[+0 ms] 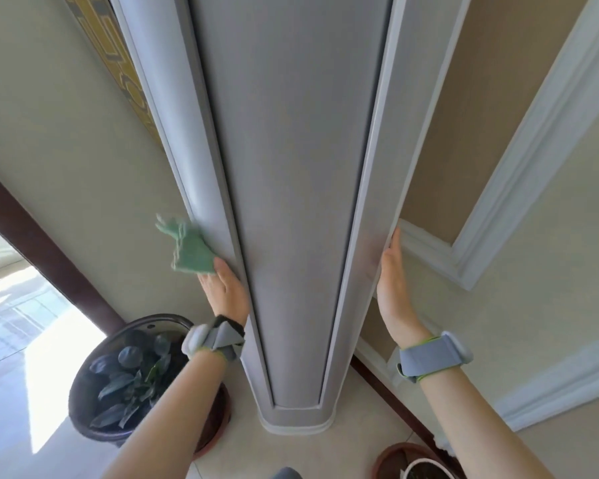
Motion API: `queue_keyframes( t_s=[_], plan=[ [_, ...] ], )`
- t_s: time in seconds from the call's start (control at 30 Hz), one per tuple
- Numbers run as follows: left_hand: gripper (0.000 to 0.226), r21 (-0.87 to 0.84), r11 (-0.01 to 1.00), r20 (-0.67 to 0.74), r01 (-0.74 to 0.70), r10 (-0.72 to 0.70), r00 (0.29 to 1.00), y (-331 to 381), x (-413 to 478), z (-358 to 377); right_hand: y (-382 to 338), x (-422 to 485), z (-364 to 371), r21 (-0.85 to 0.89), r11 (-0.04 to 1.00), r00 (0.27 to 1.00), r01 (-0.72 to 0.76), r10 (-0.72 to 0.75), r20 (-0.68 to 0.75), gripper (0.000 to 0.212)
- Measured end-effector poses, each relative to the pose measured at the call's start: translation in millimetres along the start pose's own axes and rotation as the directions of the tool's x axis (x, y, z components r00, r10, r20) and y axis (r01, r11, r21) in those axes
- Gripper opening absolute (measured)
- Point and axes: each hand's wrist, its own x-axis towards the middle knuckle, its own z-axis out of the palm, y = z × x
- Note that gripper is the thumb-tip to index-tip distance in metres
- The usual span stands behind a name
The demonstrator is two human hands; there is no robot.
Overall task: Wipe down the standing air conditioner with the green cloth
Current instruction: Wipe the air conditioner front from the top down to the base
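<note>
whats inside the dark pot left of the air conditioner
Dark green plant leaves fill the dark pot. The leaves cover whatever lies beneath them, so no soil can be made out, and the left forearm hides the pot's right side.

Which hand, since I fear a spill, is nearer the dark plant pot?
Left. The left hand, holding the green cloth, is above the pot; the right hand rests across the air conditioner from it.

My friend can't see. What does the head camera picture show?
Seen from above, a person's left hand holds a green cloth against the left side of a tall grey standing air conditioner. Their right hand lies flat against its right side. A dark potted plant sits on the floor to the left.
</note>
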Motion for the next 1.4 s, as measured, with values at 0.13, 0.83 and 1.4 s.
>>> queue_keyframes(
  t_s=[0.13,0.83,1.4],
  plan=[
    [0.054,-0.133,0.822,0.044,0.554,-0.553,0.832,-31,-22,-2,0,-3,3,0.012,1.0,1.0,-0.02,0.02,-0.014,0.049],
    [0.053,0.434,0.762,0.352,-0.48,0.348,0.869,-20,-29,-8,-2,-3,-5,0.009,0.998,0.998,-0.062,0.062,0.017,0.048],
    [0.055,0.309,-0.362,0.812,-0.879,0.582,0.046,-25,-20,18,-1,-4,-6,0.006,0.997,0.997,-0.073,0.073,0.023,0.048]
  ],
)
